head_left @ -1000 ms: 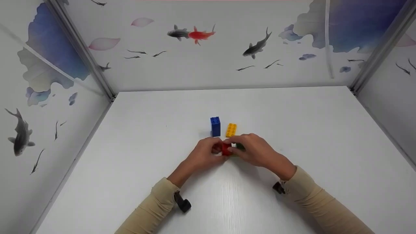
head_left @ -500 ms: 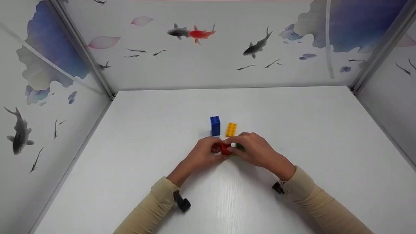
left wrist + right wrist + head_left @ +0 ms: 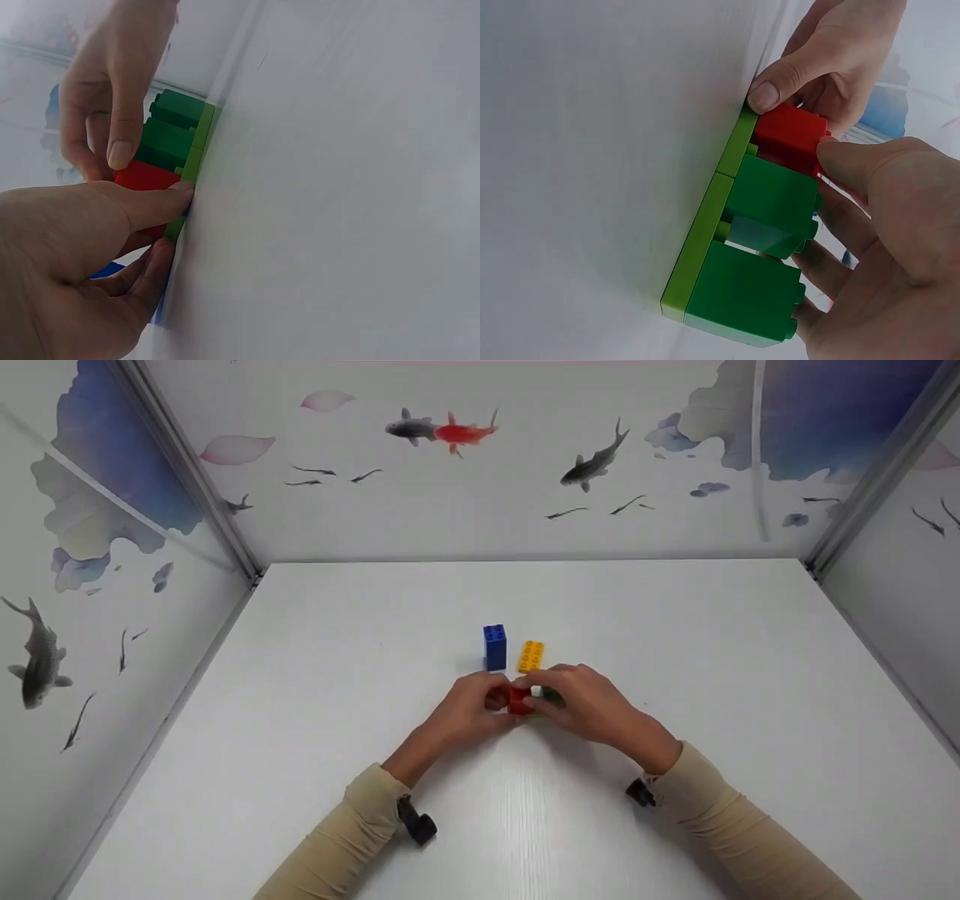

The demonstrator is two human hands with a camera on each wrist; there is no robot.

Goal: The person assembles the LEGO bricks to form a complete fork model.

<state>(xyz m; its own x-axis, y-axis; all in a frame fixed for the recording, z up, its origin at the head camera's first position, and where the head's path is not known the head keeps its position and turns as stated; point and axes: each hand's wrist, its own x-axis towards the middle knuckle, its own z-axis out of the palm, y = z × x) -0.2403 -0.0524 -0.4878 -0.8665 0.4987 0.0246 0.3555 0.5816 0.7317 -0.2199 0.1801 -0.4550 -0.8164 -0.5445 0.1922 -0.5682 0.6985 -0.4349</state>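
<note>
A lime green plate (image 3: 703,234) lies on the white table (image 3: 300,697) and carries two dark green bricks (image 3: 771,204) and a red brick (image 3: 790,133) at one end. My left hand (image 3: 491,701) pinches that end, its thumb (image 3: 154,204) against the plate's edge beside the red brick (image 3: 145,175). My right hand (image 3: 537,694) grips from the other side, its thumb (image 3: 870,161) on the red brick and its fingers curled behind the green bricks. In the head view the hands hide most of the plate; only the red brick (image 3: 519,700) shows.
A blue brick (image 3: 494,646) stands upright just beyond the hands, with a flat yellow brick (image 3: 531,655) to its right. Painted panels with fish wall the table at the left, back and right. A black wrist mount (image 3: 417,821) sits on each sleeve.
Both hands stay together on the red brick and plate. Only the head view has shifted slightly.
</note>
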